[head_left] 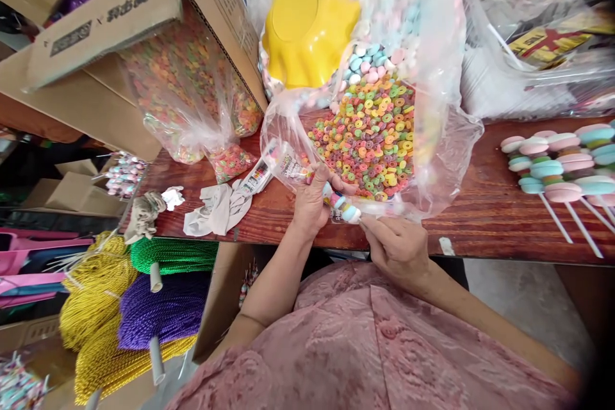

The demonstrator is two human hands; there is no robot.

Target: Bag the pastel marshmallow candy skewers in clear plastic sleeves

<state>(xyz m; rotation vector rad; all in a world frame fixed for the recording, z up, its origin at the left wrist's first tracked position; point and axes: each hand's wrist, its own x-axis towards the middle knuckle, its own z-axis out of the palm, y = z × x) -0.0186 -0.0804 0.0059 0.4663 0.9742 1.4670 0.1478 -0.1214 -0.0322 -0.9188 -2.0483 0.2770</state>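
A short candy skewer (343,206), threaded with blue, white and other pastel pieces, lies slantwise between my hands over the table's front edge. My left hand (311,204) is closed around its upper left part, thumb upward. At its lower right end, my right hand (398,245) pinches with curled fingers, which hide most of the stick there. Just beyond both hands, small coloured ring beads (372,138) fill an opened clear plastic bag (439,160). Behind them are pink, blue and white rounded pieces (368,64) and an upturned yellow scalloped bowl (312,25).
Several finished skewers (567,163) with white sticks lie at the right of the wooden table (480,224). A cardboard box (211,6) with bagged rings stands left, near a crumpled whitish cloth (218,208). Coloured cord bundles (163,311) hang below left. A clear tub (538,70) stands back right.
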